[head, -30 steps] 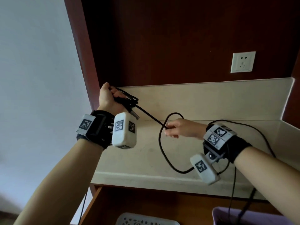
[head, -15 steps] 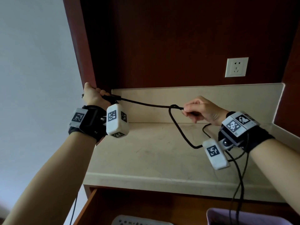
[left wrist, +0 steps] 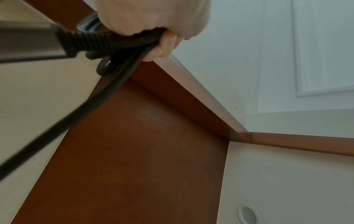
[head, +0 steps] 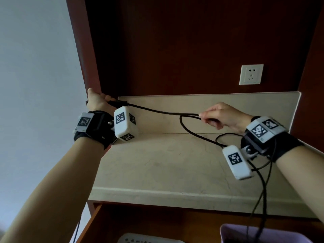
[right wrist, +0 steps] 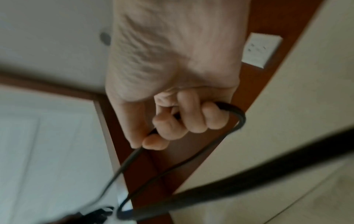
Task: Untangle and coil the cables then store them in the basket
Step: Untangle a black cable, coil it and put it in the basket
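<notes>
A black cable point(head: 157, 111) stretches between my two hands above a beige counter point(head: 166, 162). My left hand point(head: 98, 100) is raised at the left, by the wooden cabinet edge, and grips the cable's ribbed plug end together with a few gathered loops point(left wrist: 107, 40). My right hand point(head: 217, 116) pinches the cable point(right wrist: 191, 163) farther right, its fingers curled round it. From that hand a loop hangs down and the rest runs past my right wrist into a purple basket point(head: 245, 232) at the bottom right.
A white wall socket point(head: 251, 74) sits on the dark wooden back panel. A white perforated basket point(head: 140, 239) shows at the bottom edge inside an open wooden drawer point(head: 98, 223). The counter has a raised beige backsplash point(head: 192, 104) and a side wall at the right.
Both hands have moved apart: the left one up and to the left, the right one up and to the right. The cable between them is now drawn nearly straight.
</notes>
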{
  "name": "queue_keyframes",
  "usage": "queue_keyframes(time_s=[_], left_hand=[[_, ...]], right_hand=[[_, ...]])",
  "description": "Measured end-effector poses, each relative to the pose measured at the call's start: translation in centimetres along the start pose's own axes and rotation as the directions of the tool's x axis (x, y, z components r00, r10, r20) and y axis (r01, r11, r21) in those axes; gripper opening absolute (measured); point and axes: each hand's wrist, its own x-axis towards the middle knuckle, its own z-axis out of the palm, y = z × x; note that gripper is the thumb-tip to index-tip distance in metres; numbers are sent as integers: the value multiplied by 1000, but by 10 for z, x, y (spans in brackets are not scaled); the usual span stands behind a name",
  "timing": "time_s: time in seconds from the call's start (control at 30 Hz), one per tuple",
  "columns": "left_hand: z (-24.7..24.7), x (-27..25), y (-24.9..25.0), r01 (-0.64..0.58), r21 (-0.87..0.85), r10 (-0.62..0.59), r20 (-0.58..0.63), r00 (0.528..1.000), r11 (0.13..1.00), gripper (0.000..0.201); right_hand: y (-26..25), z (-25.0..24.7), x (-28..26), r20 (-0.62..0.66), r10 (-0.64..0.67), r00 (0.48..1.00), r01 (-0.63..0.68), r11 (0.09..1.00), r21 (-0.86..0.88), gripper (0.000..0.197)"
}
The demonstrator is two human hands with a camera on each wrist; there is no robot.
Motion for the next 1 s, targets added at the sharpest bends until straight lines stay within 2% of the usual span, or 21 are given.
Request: queue_keyframes(time_s=[0.07,0.1,0.2,0.27,0.33,0.4,0.53,0.63,0.77,0.83,0.93,1.0], left_hand=[[-4,4,6,-10,-7,10,-13,1000,1000,45],[-7,8,10,-11,-12,11,-18,1000,1000,46],[-14,18,18,-6,-5,6,-16,1000,1000,47],[-16,18,14,-21,25,22,-11,1000,999,47],[-14,12,5,-40,82,38,24,999,996,44],[-11,4,-6,-62,133,54,59,997,989,42],[-4,-12,-21,-60,165,46,86,995,984,38],[5,-23,-25,-4,144,-15,131,991,990,38],[17,-49,-34,45,167,-89,265,960,985,39],[22,-63,-39,63,193,-128,343,930,979,40],[28,-77,-39,104,203,-185,435,881,974,42],[32,-82,-34,150,185,-223,492,842,971,43]], right_hand=[[9,0,1,-18,53,998,-56,967,-249,42],[16,-1,2,-61,76,995,-92,946,-311,44],[34,-5,3,-159,115,980,-154,954,-257,28],[35,0,5,-167,118,979,-156,959,-238,11],[30,9,7,-157,91,983,-129,960,-248,9],[27,20,8,-90,95,991,-117,948,-297,11],[21,41,-1,119,211,970,-152,912,-380,20],[14,57,-7,208,137,969,-46,920,-389,37],[-6,89,-12,309,-32,951,104,971,-217,48],[-11,101,-8,352,-78,933,153,970,-190,40],[-8,103,-3,367,-65,928,143,971,-190,10],[-6,99,-3,419,-38,907,121,977,-173,10]])
